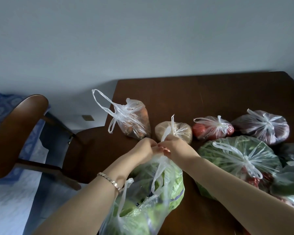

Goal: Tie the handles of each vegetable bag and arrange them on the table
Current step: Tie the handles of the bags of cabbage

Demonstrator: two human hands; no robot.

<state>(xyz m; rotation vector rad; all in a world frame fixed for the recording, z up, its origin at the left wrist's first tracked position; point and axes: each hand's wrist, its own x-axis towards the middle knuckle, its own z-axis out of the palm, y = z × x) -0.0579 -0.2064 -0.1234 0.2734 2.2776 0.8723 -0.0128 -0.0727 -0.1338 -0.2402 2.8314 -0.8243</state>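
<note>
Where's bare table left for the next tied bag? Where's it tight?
Bare: the far strip of the table behind the carrot bag, potato bag, tomato bag and purple bag; also the near wedge between the leafy bag and the big greens bag. Crowded: the right side, where bags overlap.

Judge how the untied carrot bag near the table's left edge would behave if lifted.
The carrot bag would likely sag, its thin film being crumpled. Its handles are untied, so contents might slide out if it tips. Lifted by one handle, it would probably hang lopsided.
</note>
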